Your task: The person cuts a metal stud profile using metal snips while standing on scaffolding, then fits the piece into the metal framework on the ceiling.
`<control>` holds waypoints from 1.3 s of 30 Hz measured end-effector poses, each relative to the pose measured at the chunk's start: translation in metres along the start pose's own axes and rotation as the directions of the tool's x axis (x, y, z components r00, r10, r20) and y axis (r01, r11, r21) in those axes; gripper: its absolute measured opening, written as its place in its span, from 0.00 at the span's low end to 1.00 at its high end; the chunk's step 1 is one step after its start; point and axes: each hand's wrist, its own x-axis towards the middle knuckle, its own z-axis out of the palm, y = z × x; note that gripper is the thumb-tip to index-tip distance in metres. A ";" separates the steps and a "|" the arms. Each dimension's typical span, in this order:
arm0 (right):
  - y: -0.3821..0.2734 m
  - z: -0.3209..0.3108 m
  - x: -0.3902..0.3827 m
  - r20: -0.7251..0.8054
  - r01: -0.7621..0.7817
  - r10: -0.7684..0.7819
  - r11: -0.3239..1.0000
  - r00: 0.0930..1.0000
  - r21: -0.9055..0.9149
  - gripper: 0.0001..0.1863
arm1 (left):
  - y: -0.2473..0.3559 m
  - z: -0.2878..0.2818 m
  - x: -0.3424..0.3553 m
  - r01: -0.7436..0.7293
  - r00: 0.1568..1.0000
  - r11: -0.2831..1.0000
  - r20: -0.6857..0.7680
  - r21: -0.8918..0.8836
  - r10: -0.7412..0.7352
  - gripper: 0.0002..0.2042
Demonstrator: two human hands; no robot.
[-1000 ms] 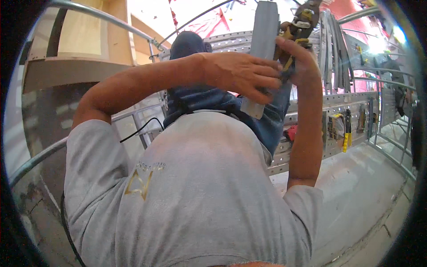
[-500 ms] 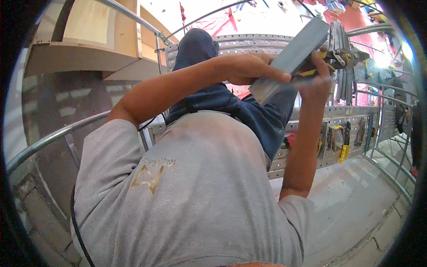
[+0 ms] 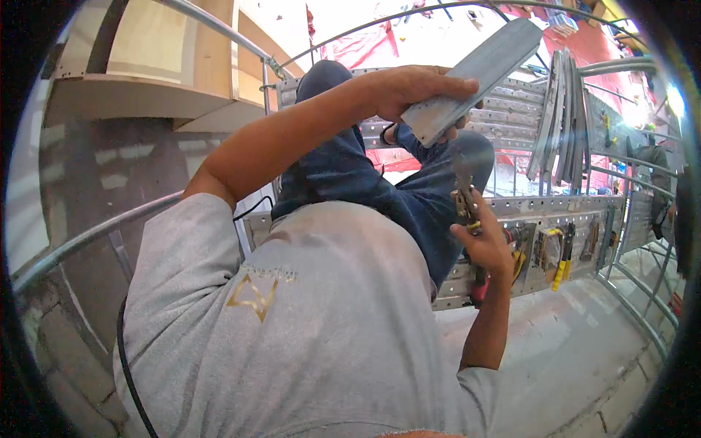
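Observation:
My left hand [image 3: 422, 91] is closed round the near part of a grey metal channel [image 3: 489, 73], with the thumb over its upper face. The channel slants up to the right, above my bent knees. In my right hand [image 3: 488, 239], lower and to the right, is a pair of tin snips [image 3: 464, 191] with yellow on the handles. The fingers are wrapped round the handles and partly hide them. The dark jaws point upward, below the channel's near end and apart from it.
Long metal profiles [image 3: 561, 124] lie across the perforated scaffold planks on the right. Nearer, a yellow-handled tool [image 3: 564, 259] and other tools lie on a plank [image 3: 613, 212]. Tubular rails [image 3: 95, 237] surround me. A wooden box-like structure [image 3: 139, 95] stands at upper left.
My right hand has come down and nearer with the snips, away from the channel. The snips' jaws now point up instead of right. My left hand has raised the channel slightly.

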 end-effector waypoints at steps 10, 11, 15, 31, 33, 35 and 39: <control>-0.030 -0.012 0.028 0.074 -0.022 0.026 0.998 0.997 -0.060 0.41 | 0.022 -0.004 0.016 -0.030 0.998 0.990 0.060 0.135 0.022 0.29; -0.033 -0.013 0.029 0.073 -0.054 0.055 0.998 0.996 -0.014 0.41 | 0.021 -0.006 0.017 -0.029 0.998 0.991 0.057 0.132 0.021 0.29; -0.024 -0.016 0.043 -0.001 0.111 -0.111 0.989 0.994 -0.098 0.40 | 0.012 -0.011 0.025 0.004 0.997 0.999 0.080 0.033 -0.007 0.29; -0.013 -0.023 0.060 0.059 0.120 -0.113 0.985 0.992 -0.122 0.35 | -0.005 -0.025 0.047 0.097 0.975 0.995 0.203 -0.015 -0.092 0.28; -0.009 -0.024 0.062 0.109 0.045 -0.039 0.998 0.993 -0.048 0.36 | -0.013 -0.028 0.052 0.133 0.967 0.990 0.226 -0.046 -0.119 0.28; -0.014 -0.027 0.064 0.121 0.025 -0.017 0.997 0.992 -0.067 0.36 | -0.016 -0.029 0.053 0.170 0.957 0.982 0.250 -0.081 -0.146 0.29; -0.014 -0.027 0.070 0.147 -0.062 0.064 0.998 0.987 -0.015 0.36 | -0.019 -0.032 0.056 0.083 0.979 0.990 0.196 -0.113 -0.060 0.27</control>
